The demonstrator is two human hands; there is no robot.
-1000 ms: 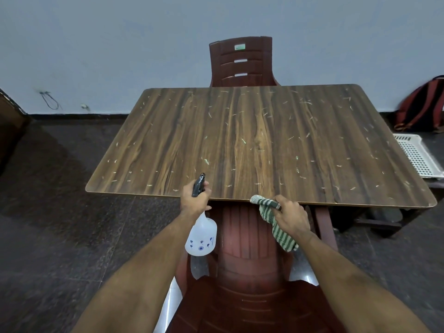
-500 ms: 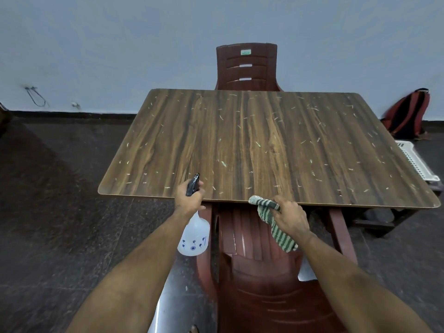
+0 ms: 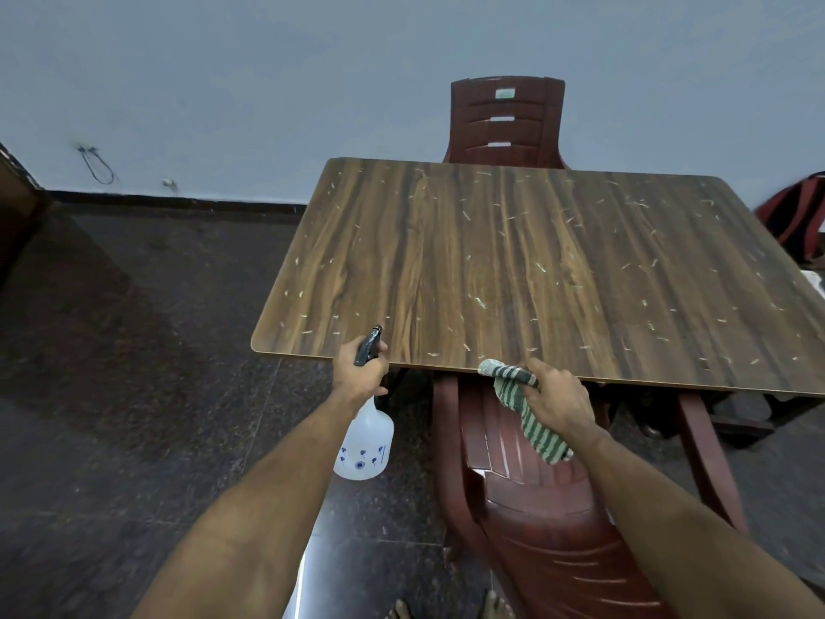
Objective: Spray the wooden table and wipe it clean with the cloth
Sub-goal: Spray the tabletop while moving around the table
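Observation:
The wooden table (image 3: 513, 270) fills the middle and right of the view, its dark grained top strewn with small pale scraps. My left hand (image 3: 359, 373) grips the black trigger head of a white spray bottle (image 3: 366, 444) at the table's near edge, nozzle pointing over the top, the bottle body hanging below the edge. My right hand (image 3: 558, 399) holds a green-and-white striped cloth (image 3: 531, 417) just below the near edge; the cloth's tail hangs down over the chair.
A dark red plastic chair (image 3: 558, 507) stands right in front of me under the near edge. A second one (image 3: 506, 122) sits at the far side against the grey wall. A red-and-black backpack (image 3: 799, 212) lies at the right. Dark stone floor spreads to the left.
The view has shifted left, so the table sits further right in frame. Both hands keep their grips at the near edge, the bottle and cloth held as before.

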